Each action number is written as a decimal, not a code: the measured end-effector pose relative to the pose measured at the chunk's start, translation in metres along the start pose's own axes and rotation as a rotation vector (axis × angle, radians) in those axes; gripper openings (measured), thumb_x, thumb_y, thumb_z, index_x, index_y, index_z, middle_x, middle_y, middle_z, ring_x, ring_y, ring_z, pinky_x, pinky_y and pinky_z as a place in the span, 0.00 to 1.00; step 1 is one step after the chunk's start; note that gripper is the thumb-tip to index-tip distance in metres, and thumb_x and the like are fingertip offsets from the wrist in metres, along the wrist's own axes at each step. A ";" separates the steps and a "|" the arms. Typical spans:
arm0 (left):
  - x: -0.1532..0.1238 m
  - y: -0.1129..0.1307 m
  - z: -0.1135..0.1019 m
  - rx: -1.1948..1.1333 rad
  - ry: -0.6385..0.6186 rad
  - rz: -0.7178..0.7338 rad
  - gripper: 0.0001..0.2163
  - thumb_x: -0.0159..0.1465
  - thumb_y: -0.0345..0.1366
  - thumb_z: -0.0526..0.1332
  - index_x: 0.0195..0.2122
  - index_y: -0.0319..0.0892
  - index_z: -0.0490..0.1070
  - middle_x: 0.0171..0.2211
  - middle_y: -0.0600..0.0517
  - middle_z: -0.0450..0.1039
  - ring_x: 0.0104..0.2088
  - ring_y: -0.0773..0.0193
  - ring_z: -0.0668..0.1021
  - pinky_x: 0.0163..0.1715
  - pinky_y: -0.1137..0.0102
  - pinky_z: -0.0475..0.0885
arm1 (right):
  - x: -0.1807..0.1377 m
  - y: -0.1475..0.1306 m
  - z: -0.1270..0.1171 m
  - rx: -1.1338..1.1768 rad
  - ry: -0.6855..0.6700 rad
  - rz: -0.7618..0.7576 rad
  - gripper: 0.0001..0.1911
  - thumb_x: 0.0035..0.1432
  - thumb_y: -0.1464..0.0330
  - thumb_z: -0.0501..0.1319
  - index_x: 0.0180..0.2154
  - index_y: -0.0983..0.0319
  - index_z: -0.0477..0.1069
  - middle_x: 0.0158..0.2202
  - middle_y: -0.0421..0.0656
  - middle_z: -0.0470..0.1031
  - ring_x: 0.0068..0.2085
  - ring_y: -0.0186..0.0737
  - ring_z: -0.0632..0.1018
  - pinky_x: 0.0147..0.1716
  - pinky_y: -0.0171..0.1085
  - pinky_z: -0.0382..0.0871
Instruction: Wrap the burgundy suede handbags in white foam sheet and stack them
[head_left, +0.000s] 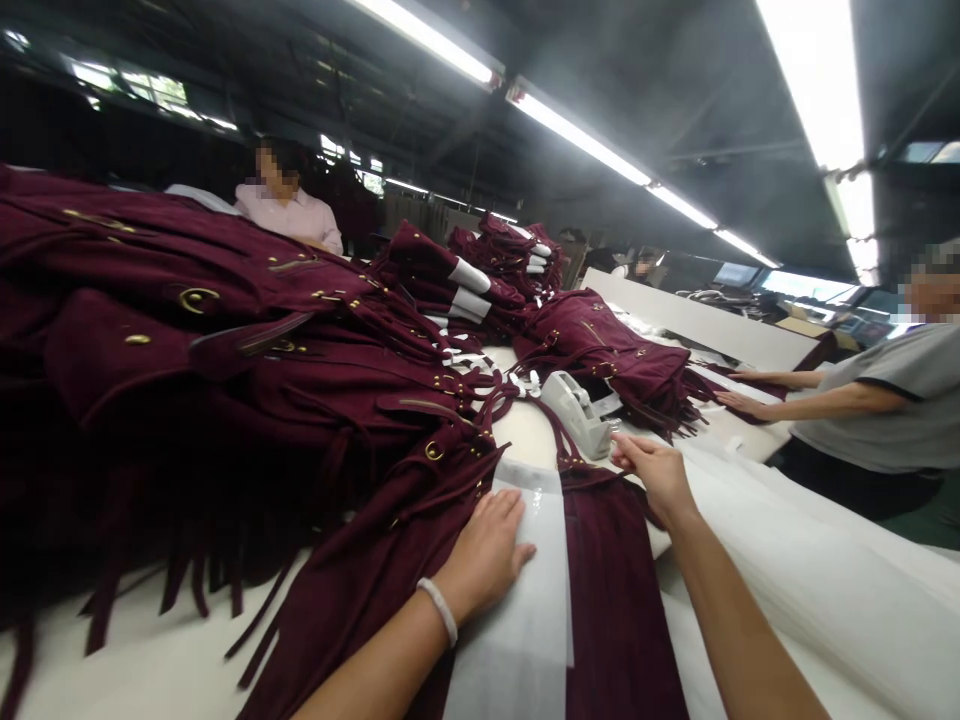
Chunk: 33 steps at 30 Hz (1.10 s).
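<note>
Left hand [487, 555] lies flat and open, fingers spread, pressing a white paper strip [529, 620] down across the burgundy garment [615, 600] stretched out on the counter [135, 670] right in front. The right hand [652, 470] is out at the tape dispenser [577, 410], fingertips drawn close together at its near edge. Whether they pinch a bit of tape, I cannot tell.

So, by the look of it, the paper is laid over this piece but not fastened. Further back sit folded bundles [469, 285] already banded in white. To the left a big heap of garments [225, 350] with brass fittings lies loose and unbanded: plenty left.

On the right, a co-worker's hand [742, 403] rests on the counter beside another burgundy piece, and a person in pink [289, 215] sits behind the heap.
</note>
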<state>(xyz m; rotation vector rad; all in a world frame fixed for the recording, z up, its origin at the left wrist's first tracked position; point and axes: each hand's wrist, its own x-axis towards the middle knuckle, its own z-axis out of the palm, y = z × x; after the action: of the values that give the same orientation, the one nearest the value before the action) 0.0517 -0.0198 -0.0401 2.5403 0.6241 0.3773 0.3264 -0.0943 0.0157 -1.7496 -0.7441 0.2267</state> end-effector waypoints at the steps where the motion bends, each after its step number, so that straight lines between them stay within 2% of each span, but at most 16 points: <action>1: 0.000 -0.001 0.001 -0.004 0.013 0.014 0.24 0.66 0.37 0.57 0.62 0.35 0.60 0.65 0.41 0.56 0.66 0.54 0.58 0.67 0.59 0.48 | -0.014 -0.010 0.012 0.148 -0.077 0.025 0.22 0.45 0.54 0.70 0.35 0.65 0.79 0.25 0.43 0.76 0.25 0.36 0.73 0.32 0.37 0.74; 3: 0.001 -0.004 0.005 -0.019 0.040 0.037 0.21 0.65 0.33 0.56 0.60 0.36 0.63 0.64 0.42 0.58 0.65 0.55 0.60 0.67 0.59 0.49 | -0.044 -0.026 0.038 0.316 -0.204 0.109 0.24 0.38 0.55 0.74 0.33 0.66 0.79 0.24 0.41 0.75 0.22 0.32 0.71 0.30 0.36 0.76; 7: 0.003 -0.010 0.011 -0.109 0.116 0.045 0.18 0.62 0.27 0.58 0.55 0.37 0.65 0.61 0.40 0.61 0.62 0.53 0.63 0.65 0.58 0.55 | -0.093 -0.036 0.088 0.392 -0.282 0.243 0.23 0.33 0.58 0.77 0.29 0.67 0.79 0.22 0.41 0.74 0.20 0.29 0.70 0.26 0.33 0.75; 11: 0.002 -0.012 0.008 -0.251 0.240 -0.023 0.17 0.56 0.26 0.65 0.47 0.38 0.67 0.55 0.41 0.64 0.56 0.53 0.68 0.58 0.59 0.64 | -0.111 -0.031 0.124 0.455 -0.205 0.340 0.18 0.34 0.63 0.76 0.26 0.68 0.78 0.20 0.41 0.74 0.20 0.30 0.72 0.25 0.33 0.75; 14: 0.001 -0.012 0.001 -0.294 0.272 -0.090 0.14 0.53 0.26 0.68 0.40 0.39 0.69 0.47 0.44 0.67 0.51 0.53 0.70 0.53 0.61 0.67 | -0.113 -0.028 0.140 0.439 -0.114 0.349 0.13 0.37 0.66 0.74 0.22 0.67 0.75 0.19 0.41 0.75 0.18 0.30 0.71 0.22 0.32 0.74; 18: 0.001 -0.016 -0.003 -0.337 0.267 -0.121 0.11 0.54 0.22 0.65 0.36 0.40 0.69 0.42 0.47 0.70 0.48 0.57 0.72 0.52 0.65 0.67 | -0.111 -0.023 0.151 0.384 -0.069 0.347 0.10 0.39 0.69 0.72 0.20 0.66 0.73 0.16 0.40 0.73 0.16 0.31 0.70 0.19 0.31 0.72; 27: -0.001 -0.018 -0.006 -0.355 0.240 -0.129 0.09 0.57 0.21 0.60 0.38 0.39 0.70 0.44 0.45 0.71 0.50 0.56 0.72 0.52 0.66 0.66 | -0.106 -0.020 0.157 0.290 -0.002 0.346 0.09 0.44 0.73 0.68 0.30 0.66 0.73 0.15 0.37 0.71 0.17 0.33 0.72 0.18 0.30 0.71; 30: -0.002 -0.017 -0.007 -0.345 0.233 -0.129 0.09 0.57 0.21 0.60 0.38 0.39 0.70 0.44 0.45 0.71 0.50 0.57 0.72 0.53 0.66 0.66 | -0.107 -0.020 0.158 0.265 0.012 0.365 0.07 0.45 0.75 0.67 0.28 0.65 0.70 0.15 0.36 0.71 0.17 0.34 0.73 0.17 0.29 0.71; 33: -0.001 -0.017 -0.006 -0.343 0.228 -0.130 0.09 0.58 0.22 0.59 0.38 0.38 0.70 0.45 0.45 0.71 0.51 0.57 0.72 0.54 0.67 0.66 | -0.107 -0.021 0.157 0.233 0.012 0.388 0.09 0.47 0.75 0.67 0.26 0.62 0.66 0.15 0.37 0.71 0.17 0.35 0.74 0.16 0.29 0.71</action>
<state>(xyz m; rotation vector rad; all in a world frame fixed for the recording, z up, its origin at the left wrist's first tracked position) 0.0424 -0.0046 -0.0437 2.1356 0.7351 0.6722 0.1551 -0.0286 -0.0387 -1.6561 -0.3464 0.5437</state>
